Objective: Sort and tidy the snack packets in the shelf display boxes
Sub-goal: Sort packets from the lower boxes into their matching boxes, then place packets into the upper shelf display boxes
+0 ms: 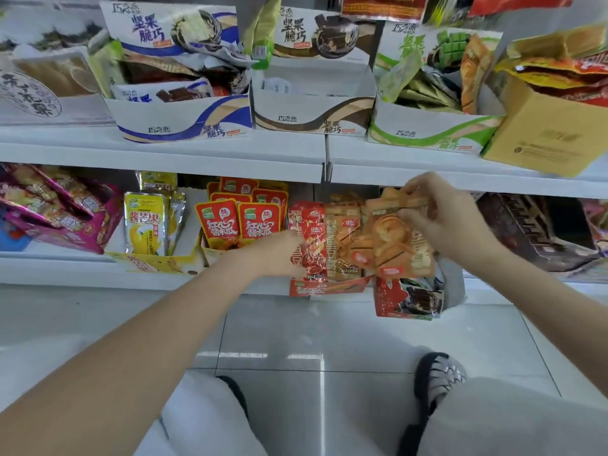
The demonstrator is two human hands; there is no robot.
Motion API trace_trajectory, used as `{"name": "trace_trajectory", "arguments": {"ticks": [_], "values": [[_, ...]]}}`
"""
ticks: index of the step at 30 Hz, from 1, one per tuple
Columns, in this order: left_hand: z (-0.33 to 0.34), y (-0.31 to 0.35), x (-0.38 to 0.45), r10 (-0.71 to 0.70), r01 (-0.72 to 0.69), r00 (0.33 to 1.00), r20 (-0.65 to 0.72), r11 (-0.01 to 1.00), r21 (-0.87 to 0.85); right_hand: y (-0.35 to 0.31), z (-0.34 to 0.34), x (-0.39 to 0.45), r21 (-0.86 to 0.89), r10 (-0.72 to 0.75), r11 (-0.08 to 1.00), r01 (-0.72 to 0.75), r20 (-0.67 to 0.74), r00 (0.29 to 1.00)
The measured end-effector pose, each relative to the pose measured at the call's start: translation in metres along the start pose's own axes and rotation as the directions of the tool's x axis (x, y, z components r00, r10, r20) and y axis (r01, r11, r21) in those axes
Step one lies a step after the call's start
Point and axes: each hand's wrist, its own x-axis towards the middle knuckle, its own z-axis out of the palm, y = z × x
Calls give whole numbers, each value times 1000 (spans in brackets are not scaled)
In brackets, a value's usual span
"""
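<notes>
my right hand (441, 213) pinches the top edge of an orange snack packet (394, 238), fingers curled round its seal, holding it upright at the front of the row in the red display box (324, 287) on the lower shelf (82, 274). my left hand (283, 255) is against the red packets (306, 232) at the left end of that same box; its fingertips are hidden behind them, so i cannot tell whether they grip or only press.

just left of my left hand stand the red-and-green pouches (243, 218), two in front and more ranked behind, at least five showing. further left are yellow pouches (144, 222), two plainly seen, then a magenta box (59, 222) tipped on its side. below my right hand a second red box (404, 297) juts past the shelf edge, with dark packets in it.

on the upper shelf (197, 149) sit three matching white display boxes in a row: a blue-striped one (184, 123), a brown-striped one (312, 116) and a green-striped one (427, 133), with a plain tan carton (546, 126) leaning just right of them. my two shoes show on the tiled floor (296, 330).
</notes>
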Motion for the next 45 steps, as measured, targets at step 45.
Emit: {"name": "trace_trajectory", "arguments": {"ticks": [45], "values": [[43,0,8,49,-38,997,-63,985,169,43,121,31,-630,-40,757,173,219,975]]}}
